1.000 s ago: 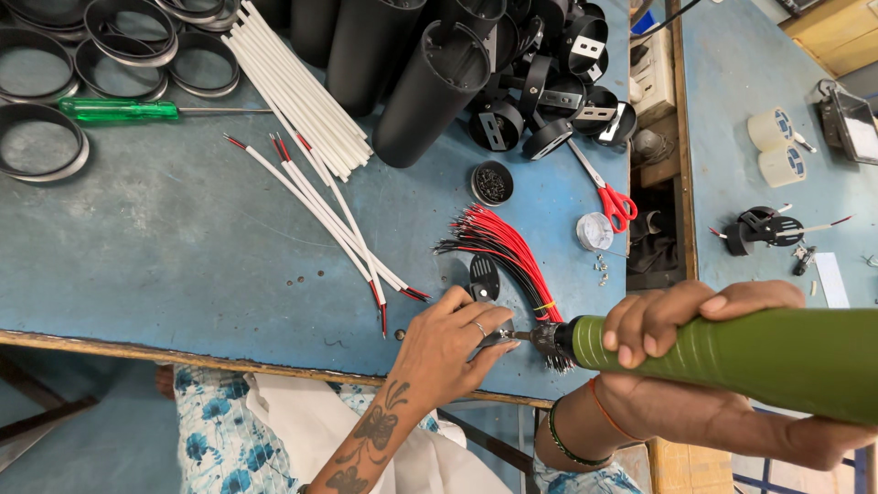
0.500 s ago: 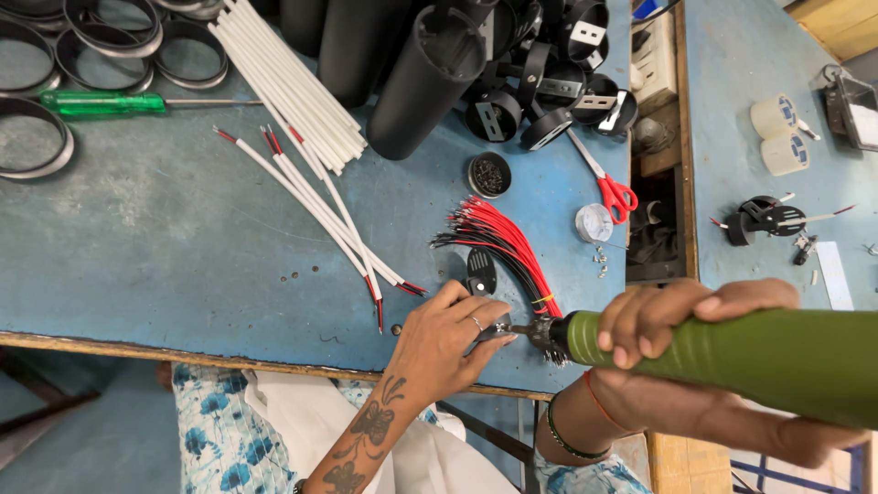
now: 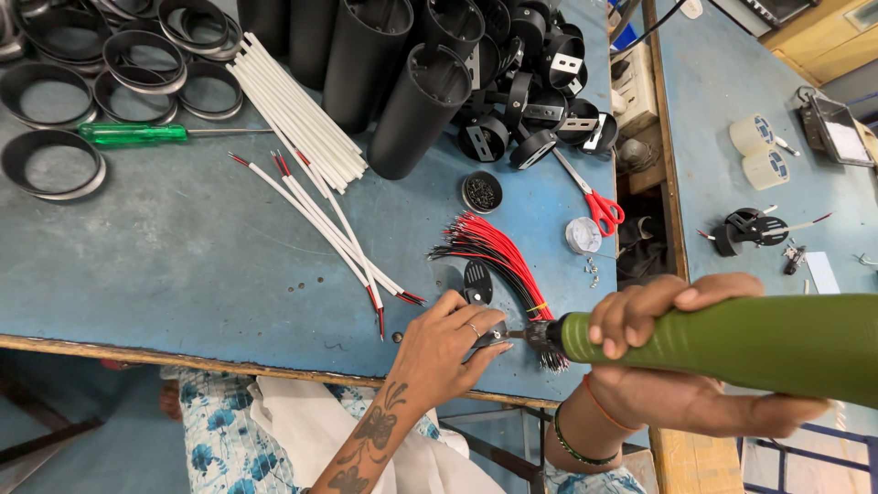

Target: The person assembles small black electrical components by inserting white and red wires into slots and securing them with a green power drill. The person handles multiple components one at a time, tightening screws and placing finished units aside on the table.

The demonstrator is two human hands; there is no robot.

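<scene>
My right hand grips a thick green power screwdriver, held level with its black tip pointing left. The tip meets a small black part that my left hand pinches against the blue table near its front edge. A second small black oval part lies just above my left fingers. Right behind the screwdriver tip lies a bundle of red and black wires, fanned out leftwards.
White sleeved wires and white tubes lie mid-table. Black cylinders, black brackets and several black rings fill the back. A green screwdriver, red scissors, a screw tin and tape rolls lie about.
Both hands and the green tool have stayed in place on the small black part. Only the camera view has shifted slightly.
</scene>
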